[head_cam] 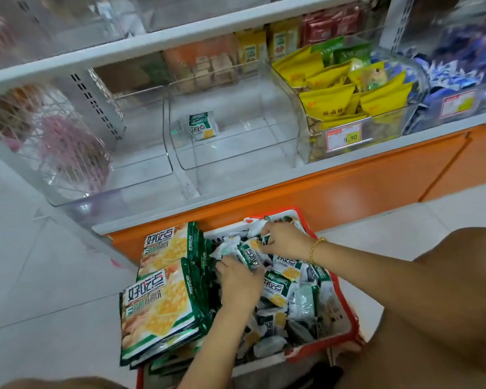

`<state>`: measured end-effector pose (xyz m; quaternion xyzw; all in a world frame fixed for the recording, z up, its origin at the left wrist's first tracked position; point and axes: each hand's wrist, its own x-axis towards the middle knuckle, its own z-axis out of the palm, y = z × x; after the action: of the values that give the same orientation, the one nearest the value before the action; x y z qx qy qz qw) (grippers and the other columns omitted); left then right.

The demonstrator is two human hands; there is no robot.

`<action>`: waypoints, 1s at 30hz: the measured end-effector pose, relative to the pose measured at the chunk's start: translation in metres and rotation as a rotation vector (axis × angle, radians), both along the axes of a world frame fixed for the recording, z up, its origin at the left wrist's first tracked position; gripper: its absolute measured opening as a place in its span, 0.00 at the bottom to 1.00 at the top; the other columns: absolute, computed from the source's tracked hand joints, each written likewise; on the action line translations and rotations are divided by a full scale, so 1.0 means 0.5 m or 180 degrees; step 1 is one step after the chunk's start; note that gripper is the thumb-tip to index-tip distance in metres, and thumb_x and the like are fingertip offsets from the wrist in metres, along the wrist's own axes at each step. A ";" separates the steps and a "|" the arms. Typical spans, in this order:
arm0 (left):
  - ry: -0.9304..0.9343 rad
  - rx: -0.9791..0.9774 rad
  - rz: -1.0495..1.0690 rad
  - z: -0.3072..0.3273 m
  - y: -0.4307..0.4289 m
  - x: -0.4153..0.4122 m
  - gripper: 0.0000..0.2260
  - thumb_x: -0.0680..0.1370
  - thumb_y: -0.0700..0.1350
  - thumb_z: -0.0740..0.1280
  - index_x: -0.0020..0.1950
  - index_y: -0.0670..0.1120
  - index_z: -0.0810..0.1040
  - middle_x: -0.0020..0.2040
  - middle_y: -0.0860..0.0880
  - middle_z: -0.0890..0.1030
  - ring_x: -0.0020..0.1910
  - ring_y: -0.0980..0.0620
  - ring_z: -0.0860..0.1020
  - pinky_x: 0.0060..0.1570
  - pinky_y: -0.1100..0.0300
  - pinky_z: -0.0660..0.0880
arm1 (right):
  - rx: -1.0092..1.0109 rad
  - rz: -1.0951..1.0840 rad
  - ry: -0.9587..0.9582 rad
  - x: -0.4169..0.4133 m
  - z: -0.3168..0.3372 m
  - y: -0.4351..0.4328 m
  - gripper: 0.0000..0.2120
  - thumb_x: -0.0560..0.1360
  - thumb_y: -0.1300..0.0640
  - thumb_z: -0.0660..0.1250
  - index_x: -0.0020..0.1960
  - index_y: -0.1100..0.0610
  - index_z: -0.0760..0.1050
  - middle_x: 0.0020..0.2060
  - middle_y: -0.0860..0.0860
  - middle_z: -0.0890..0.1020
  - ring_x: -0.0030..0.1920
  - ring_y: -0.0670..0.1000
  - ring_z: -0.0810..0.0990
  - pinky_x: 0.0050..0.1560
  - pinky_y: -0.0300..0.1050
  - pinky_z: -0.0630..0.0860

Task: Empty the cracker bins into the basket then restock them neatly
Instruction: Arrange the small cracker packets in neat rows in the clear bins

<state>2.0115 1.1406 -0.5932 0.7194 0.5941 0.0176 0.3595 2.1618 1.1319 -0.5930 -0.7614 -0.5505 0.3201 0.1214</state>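
Two large bags (159,313) lay at the red basket's (320,350) left, one lone packet (202,125) in the bin (236,155) beyond it, and our left hand (237,279) and right hand (284,240) gripped green-and-white cracker packets (278,290) inside it.

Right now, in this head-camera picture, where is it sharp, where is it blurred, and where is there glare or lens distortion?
Head view, centre: sharpest, with readable lettering on the large green-and-yellow cracker bags. Head view, top corners: blurred, with the blue packets smeared. Head view, middle: pale reflections streak the clear plastic bin, and the white shelf edge bows from the wide lens.
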 end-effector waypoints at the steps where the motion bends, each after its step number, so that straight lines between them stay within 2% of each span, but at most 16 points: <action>1: -0.0104 0.0093 0.0163 0.000 -0.008 0.002 0.32 0.77 0.51 0.67 0.69 0.34 0.55 0.67 0.38 0.60 0.64 0.42 0.67 0.51 0.58 0.67 | 0.0012 -0.0027 0.0028 0.000 -0.005 0.000 0.24 0.77 0.52 0.67 0.69 0.60 0.68 0.41 0.52 0.80 0.41 0.53 0.78 0.37 0.45 0.72; 4: -0.0334 0.0172 0.0555 -0.017 0.004 0.010 0.34 0.77 0.51 0.69 0.70 0.32 0.56 0.66 0.37 0.64 0.59 0.41 0.71 0.46 0.57 0.68 | -0.0096 0.0129 -0.0119 -0.008 -0.015 0.006 0.25 0.76 0.50 0.68 0.69 0.58 0.68 0.43 0.54 0.81 0.39 0.52 0.78 0.35 0.44 0.71; 6: -0.0458 0.0136 0.0670 -0.020 0.019 0.014 0.31 0.76 0.50 0.69 0.67 0.32 0.59 0.61 0.38 0.69 0.51 0.44 0.74 0.41 0.57 0.71 | -0.0194 0.0230 -0.0289 -0.013 -0.021 0.013 0.25 0.76 0.47 0.67 0.67 0.59 0.70 0.51 0.57 0.81 0.46 0.55 0.79 0.41 0.45 0.75; 9: -0.0569 0.0042 0.0861 -0.018 0.026 0.013 0.29 0.76 0.46 0.70 0.68 0.32 0.61 0.46 0.41 0.77 0.34 0.50 0.75 0.27 0.60 0.68 | -0.0211 0.0217 -0.0241 -0.017 -0.028 0.020 0.27 0.76 0.48 0.67 0.70 0.60 0.68 0.57 0.58 0.79 0.53 0.57 0.79 0.52 0.50 0.78; 11: -0.0738 -0.0100 0.0927 0.002 0.021 0.005 0.26 0.76 0.44 0.70 0.67 0.34 0.64 0.36 0.45 0.74 0.29 0.51 0.72 0.26 0.60 0.67 | -0.0181 0.0055 0.0004 -0.018 -0.029 0.023 0.27 0.75 0.50 0.68 0.70 0.58 0.67 0.58 0.58 0.79 0.52 0.56 0.80 0.52 0.49 0.78; 12: -0.0865 -0.0225 0.0955 0.017 0.016 -0.002 0.26 0.76 0.45 0.70 0.68 0.35 0.64 0.38 0.45 0.74 0.32 0.50 0.74 0.30 0.58 0.70 | -0.0186 0.0002 0.0057 -0.019 -0.029 0.025 0.25 0.75 0.52 0.68 0.69 0.58 0.68 0.57 0.58 0.80 0.51 0.56 0.80 0.49 0.48 0.78; 14: -0.1390 -0.0688 0.1150 0.056 0.002 -0.021 0.31 0.76 0.46 0.70 0.73 0.39 0.61 0.56 0.39 0.76 0.47 0.44 0.79 0.44 0.55 0.77 | -0.0269 0.0031 -0.0094 -0.020 -0.033 0.030 0.22 0.76 0.56 0.67 0.68 0.59 0.68 0.54 0.58 0.80 0.48 0.55 0.80 0.46 0.47 0.78; 15: -0.1840 -0.1027 0.1290 0.082 -0.006 -0.031 0.30 0.76 0.44 0.69 0.73 0.38 0.61 0.64 0.35 0.72 0.52 0.40 0.78 0.49 0.54 0.78 | -0.0313 0.0091 -0.0211 -0.021 -0.034 0.032 0.22 0.76 0.59 0.66 0.68 0.59 0.68 0.54 0.58 0.80 0.48 0.55 0.80 0.46 0.48 0.78; 16: -0.2325 -0.1382 0.1394 0.112 -0.016 -0.041 0.25 0.77 0.41 0.68 0.71 0.35 0.64 0.66 0.33 0.70 0.52 0.39 0.77 0.52 0.52 0.79 | -0.0356 0.0173 -0.0287 -0.022 -0.032 0.034 0.21 0.76 0.62 0.66 0.68 0.58 0.68 0.54 0.57 0.79 0.49 0.55 0.80 0.46 0.50 0.79; 18: -0.3196 -0.1928 0.1490 0.161 -0.029 -0.062 0.11 0.76 0.35 0.64 0.58 0.36 0.72 0.61 0.40 0.72 0.49 0.45 0.76 0.53 0.48 0.79 | -0.0333 0.0357 -0.0319 -0.026 -0.029 0.036 0.21 0.74 0.61 0.68 0.66 0.58 0.69 0.55 0.57 0.80 0.51 0.56 0.80 0.47 0.51 0.79; 20: -0.3780 -0.2273 0.1532 0.187 -0.031 -0.083 0.12 0.71 0.34 0.63 0.53 0.41 0.72 0.52 0.47 0.75 0.50 0.44 0.77 0.50 0.45 0.78 | -0.0241 0.0476 -0.0223 -0.032 -0.025 0.036 0.20 0.72 0.57 0.73 0.62 0.59 0.73 0.54 0.56 0.80 0.53 0.56 0.80 0.49 0.50 0.78; 21: -0.3983 -0.2391 0.1526 0.197 -0.030 -0.091 0.13 0.69 0.34 0.63 0.53 0.42 0.72 0.50 0.44 0.79 0.52 0.40 0.77 0.50 0.45 0.77 | -0.0202 0.0513 -0.0126 -0.035 -0.025 0.037 0.20 0.71 0.55 0.74 0.60 0.59 0.75 0.54 0.55 0.81 0.54 0.56 0.79 0.50 0.50 0.77; 23: -0.4223 -0.2542 0.1524 0.203 -0.020 -0.104 0.15 0.69 0.34 0.61 0.55 0.41 0.73 0.49 0.39 0.83 0.56 0.35 0.78 0.50 0.45 0.77 | -0.0161 0.0590 0.0046 -0.044 -0.028 0.036 0.22 0.69 0.52 0.75 0.58 0.59 0.76 0.53 0.53 0.81 0.55 0.55 0.79 0.52 0.48 0.77; 25: -0.4308 -0.2551 0.1525 0.202 -0.007 -0.116 0.16 0.70 0.35 0.62 0.58 0.41 0.73 0.52 0.38 0.83 0.53 0.36 0.80 0.50 0.44 0.77 | -0.0263 0.0583 0.0185 -0.054 -0.032 0.033 0.24 0.68 0.51 0.76 0.60 0.58 0.74 0.53 0.52 0.79 0.54 0.53 0.78 0.53 0.48 0.77; 28: -0.4183 -0.2416 0.1462 0.208 0.016 -0.129 0.18 0.72 0.39 0.63 0.62 0.41 0.73 0.55 0.38 0.82 0.49 0.40 0.82 0.48 0.48 0.79 | -0.0391 0.0497 0.0420 -0.060 -0.030 0.028 0.23 0.70 0.52 0.75 0.60 0.57 0.70 0.49 0.51 0.77 0.46 0.50 0.76 0.44 0.43 0.75; 30: -0.3961 -0.2282 0.1321 0.223 0.035 -0.142 0.16 0.72 0.40 0.65 0.59 0.38 0.74 0.52 0.38 0.82 0.46 0.42 0.83 0.46 0.51 0.81 | -0.0364 0.0445 0.0516 -0.053 -0.012 0.028 0.18 0.72 0.51 0.73 0.56 0.55 0.70 0.45 0.48 0.75 0.41 0.46 0.73 0.37 0.38 0.71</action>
<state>1.9405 1.1584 -0.4815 0.2883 0.3738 0.2942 0.8310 2.1352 1.1460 -0.5989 -0.6984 -0.5716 0.4191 0.0992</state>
